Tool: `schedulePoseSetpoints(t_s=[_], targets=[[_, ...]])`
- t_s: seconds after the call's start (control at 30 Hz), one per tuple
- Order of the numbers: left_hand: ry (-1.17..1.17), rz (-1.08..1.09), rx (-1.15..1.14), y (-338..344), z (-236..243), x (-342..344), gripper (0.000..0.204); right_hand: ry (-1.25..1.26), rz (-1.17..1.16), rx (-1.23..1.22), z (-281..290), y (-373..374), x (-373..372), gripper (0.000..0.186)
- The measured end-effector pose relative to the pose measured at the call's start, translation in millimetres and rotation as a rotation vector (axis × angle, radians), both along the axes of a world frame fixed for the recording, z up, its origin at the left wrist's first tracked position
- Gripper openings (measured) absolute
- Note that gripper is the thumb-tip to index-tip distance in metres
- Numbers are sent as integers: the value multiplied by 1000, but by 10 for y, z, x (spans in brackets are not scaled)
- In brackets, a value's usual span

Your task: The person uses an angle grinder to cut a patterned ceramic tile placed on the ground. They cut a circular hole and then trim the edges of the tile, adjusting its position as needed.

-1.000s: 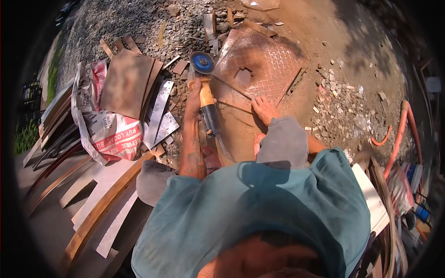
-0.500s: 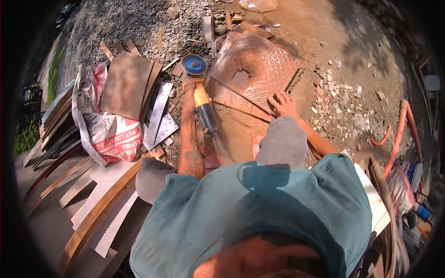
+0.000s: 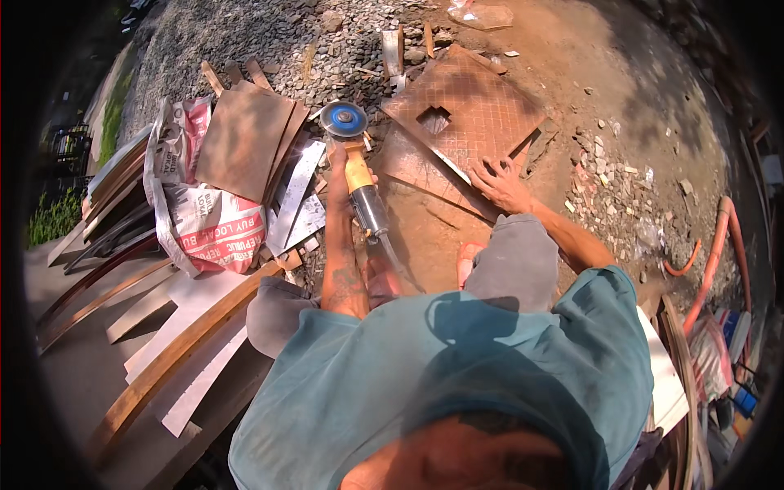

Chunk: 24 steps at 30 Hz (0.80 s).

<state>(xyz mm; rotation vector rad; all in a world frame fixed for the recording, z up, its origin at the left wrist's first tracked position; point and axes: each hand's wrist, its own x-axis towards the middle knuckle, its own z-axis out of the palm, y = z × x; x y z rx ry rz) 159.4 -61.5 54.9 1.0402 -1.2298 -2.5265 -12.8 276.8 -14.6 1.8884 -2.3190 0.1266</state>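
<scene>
My left hand [image 3: 338,181] is wrapped round the yellow and black body of an angle grinder [image 3: 357,173]. Its blue disc [image 3: 344,120] points away from me, and a cord trails from the near end. With my right hand [image 3: 500,186] I grip the near edge of a square brown tile [image 3: 482,102], fingers over its top and the thumb out of sight. A grid pattern covers this tile, and a rough hole [image 3: 434,119] goes through it near its left side. That near edge looks raised above another tile [image 3: 416,166] lying beneath it on the dirt.
Brown tiles [image 3: 243,143] lean by a white and red sack [image 3: 214,224] at left, with metal offcuts [image 3: 298,184] beside them. Long planks [image 3: 184,347] lie at lower left. Gravel [image 3: 261,37] spreads at the back; rubble [image 3: 608,175] and an orange hose [image 3: 712,253] are at right.
The holed tile has tilted up at its near edge in my right hand, uncovering more of the tile below. The grinder stays in my left hand. The whole view has shifted slightly.
</scene>
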Motion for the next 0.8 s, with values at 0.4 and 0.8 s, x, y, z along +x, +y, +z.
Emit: schedulePoseSetpoints(t_s=[0.4, 0.8], targets=[[37, 59, -7, -137, -52, 129, 62, -92, -500, -916, 1925, -1352, -1800, 21], [199, 144, 107, -547, -355, 221, 50, -1140, -1098, -1431, 1184, 144, -1409, 36]])
